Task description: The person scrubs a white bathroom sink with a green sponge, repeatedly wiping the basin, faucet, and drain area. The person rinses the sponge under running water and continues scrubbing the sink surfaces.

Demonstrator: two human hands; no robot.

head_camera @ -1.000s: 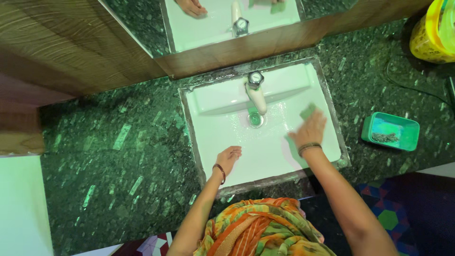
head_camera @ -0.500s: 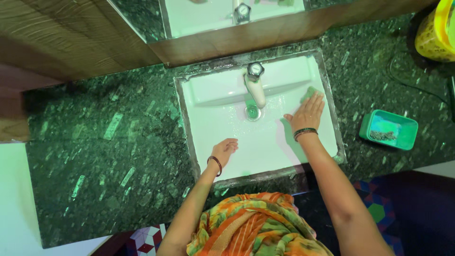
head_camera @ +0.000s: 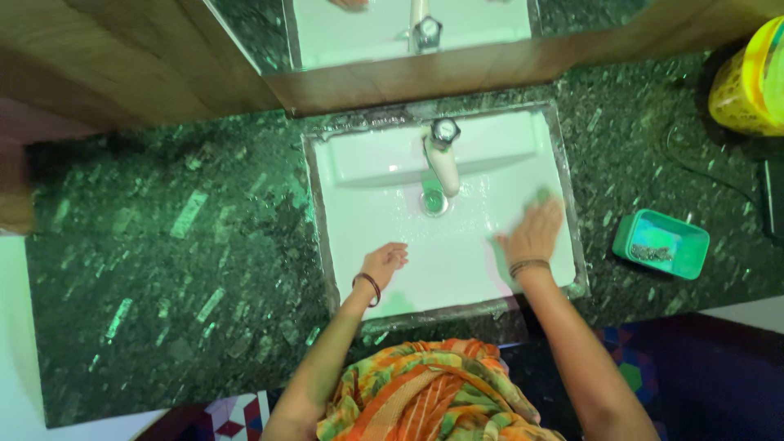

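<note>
A dark green speckled stone surface runs under a wood-framed mirror, with a white rectangular sink set into it. A chrome-topped tap stands at the back of the basin, its spout over the drain. The right hand lies flat and spread on the wet basin floor near the right wall, pressing down a green scrub pad whose corner peeks past the fingertips. The left hand rests loosely curled and empty on the basin floor near the front left. To the right of the sink sits a green soap dish, and a yellow container stands at the far corner. The work in hand looks like scrubbing the right side of the basin; the next stroke would call for steady pressure on the pad while sweeping toward the unscrubbed areas.
</note>
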